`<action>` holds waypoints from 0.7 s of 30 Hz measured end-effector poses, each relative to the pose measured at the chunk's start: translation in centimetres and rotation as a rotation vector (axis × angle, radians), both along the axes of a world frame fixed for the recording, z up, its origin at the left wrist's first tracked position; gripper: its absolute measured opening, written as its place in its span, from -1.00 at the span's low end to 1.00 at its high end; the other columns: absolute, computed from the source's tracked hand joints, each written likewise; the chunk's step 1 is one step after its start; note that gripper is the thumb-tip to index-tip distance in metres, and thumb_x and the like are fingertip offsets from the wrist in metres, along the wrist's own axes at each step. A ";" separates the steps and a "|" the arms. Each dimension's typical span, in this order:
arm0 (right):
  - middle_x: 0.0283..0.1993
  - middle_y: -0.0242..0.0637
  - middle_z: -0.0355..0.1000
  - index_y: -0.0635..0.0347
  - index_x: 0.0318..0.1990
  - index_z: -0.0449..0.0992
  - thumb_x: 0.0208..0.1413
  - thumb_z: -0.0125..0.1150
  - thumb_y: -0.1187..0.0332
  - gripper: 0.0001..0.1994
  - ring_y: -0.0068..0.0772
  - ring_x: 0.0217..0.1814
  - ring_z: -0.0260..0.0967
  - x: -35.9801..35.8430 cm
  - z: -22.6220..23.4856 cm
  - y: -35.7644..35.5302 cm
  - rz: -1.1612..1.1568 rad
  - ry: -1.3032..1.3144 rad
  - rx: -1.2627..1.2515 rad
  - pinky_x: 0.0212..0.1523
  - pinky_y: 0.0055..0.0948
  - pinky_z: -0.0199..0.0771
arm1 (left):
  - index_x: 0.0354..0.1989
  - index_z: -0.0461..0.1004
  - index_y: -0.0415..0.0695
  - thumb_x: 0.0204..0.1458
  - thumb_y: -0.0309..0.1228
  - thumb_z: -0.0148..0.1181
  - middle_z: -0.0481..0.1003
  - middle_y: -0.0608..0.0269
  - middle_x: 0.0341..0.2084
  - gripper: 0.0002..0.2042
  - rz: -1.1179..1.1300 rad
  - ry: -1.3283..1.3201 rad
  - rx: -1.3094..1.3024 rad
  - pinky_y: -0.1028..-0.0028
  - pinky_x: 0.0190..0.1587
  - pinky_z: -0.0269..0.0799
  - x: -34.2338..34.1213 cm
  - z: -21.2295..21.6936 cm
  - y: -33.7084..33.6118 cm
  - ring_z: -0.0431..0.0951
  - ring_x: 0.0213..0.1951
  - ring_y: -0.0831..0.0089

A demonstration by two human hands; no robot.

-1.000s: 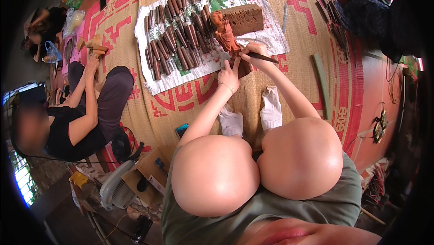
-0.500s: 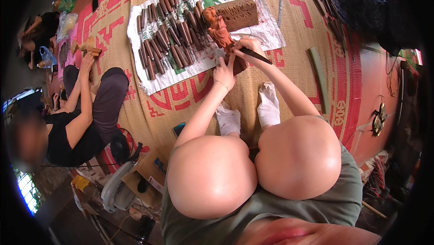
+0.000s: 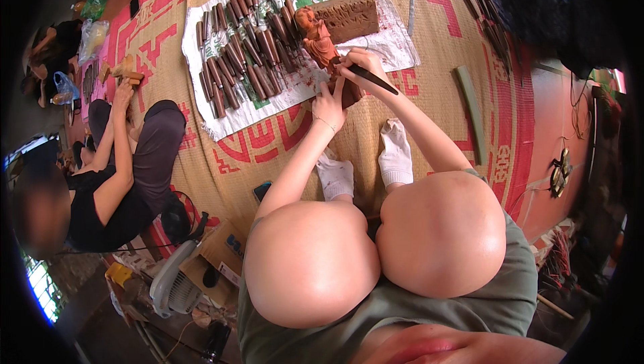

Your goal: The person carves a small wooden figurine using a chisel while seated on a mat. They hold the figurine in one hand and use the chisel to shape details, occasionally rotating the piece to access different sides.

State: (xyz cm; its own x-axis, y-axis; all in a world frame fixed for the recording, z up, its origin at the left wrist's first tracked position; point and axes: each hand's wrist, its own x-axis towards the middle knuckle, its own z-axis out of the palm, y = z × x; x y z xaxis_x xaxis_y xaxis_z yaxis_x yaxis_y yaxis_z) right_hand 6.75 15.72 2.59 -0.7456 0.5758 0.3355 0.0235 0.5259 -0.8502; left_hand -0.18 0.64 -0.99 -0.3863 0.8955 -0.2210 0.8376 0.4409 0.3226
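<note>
Left hand (image 3: 329,106) grips the base (image 3: 353,93) of a reddish figurine (image 3: 318,44), right hand (image 3: 363,67) grasps a dark tool (image 3: 379,82), brown-handled tools (image 3: 267,45) lie on a white sheet (image 3: 396,40).

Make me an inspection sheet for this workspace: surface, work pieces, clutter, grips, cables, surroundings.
Surface: red-patterned woven mat, with a white printed sheet spread over part of it.
Work pieces: reddish carved figurine; slim dark-handled tool.
Clutter: many brown-handled carving tools lying close together on the sheet; brown carved block behind the figurine; pale green strip on the mat at right.
Grips: right grip holds the dark-handled tool at the figurine's lower part; left grip is at its base, exact hold unclear.
Cables: thin cord at far right.
Surroundings: seated co-worker at left; fan at lower left.
</note>
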 end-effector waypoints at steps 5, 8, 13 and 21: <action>-0.52 -0.20 0.39 0.31 -0.56 0.41 -0.21 0.26 0.45 -0.86 -0.22 -0.42 0.41 0.3 -0.3 -0.5 0.028 -0.094 -0.032 -0.36 -0.38 0.40 | 0.32 -0.12 0.11 -0.30 -0.39 0.33 0.15 -0.11 -0.10 -0.06 0.005 0.016 0.024 0.16 -0.26 0.43 -0.1 -1.0 -0.8 0.46 -0.28 -0.02; -0.53 -0.22 0.39 0.31 -0.58 0.42 -0.22 0.27 0.45 -0.85 -0.25 -0.42 0.41 -0.1 0.6 -0.6 0.024 -0.027 -0.083 -0.37 -0.39 0.40 | 0.31 -0.12 0.09 -0.28 -0.38 0.32 0.15 -0.11 -0.12 -0.08 0.003 0.001 0.023 0.16 -0.28 0.45 0.2 -0.2 -1.1 0.46 -0.29 -0.03; -0.53 -0.20 0.38 0.31 -0.58 0.42 -0.21 0.26 0.44 -0.85 -0.26 -0.44 0.39 1.0 -0.1 0.0 -0.011 -0.116 -0.104 -0.39 -0.39 0.39 | 0.30 -0.14 0.06 -0.25 -0.37 0.31 0.16 -0.11 -0.18 -0.09 -0.042 0.042 0.053 0.15 -0.31 0.47 0.5 0.2 -0.4 0.47 -0.35 -0.08; -0.52 -0.20 0.39 0.30 -0.57 0.44 -0.19 0.25 0.45 -0.87 -0.26 -0.46 0.39 1.0 -0.2 0.3 0.008 -0.130 -0.037 -0.41 -0.40 0.38 | 0.31 -0.16 0.06 -0.26 -0.38 0.32 0.16 -0.10 -0.17 -0.07 -0.046 0.046 0.054 0.16 -0.28 0.47 0.2 -0.2 -0.5 0.46 -0.29 -0.07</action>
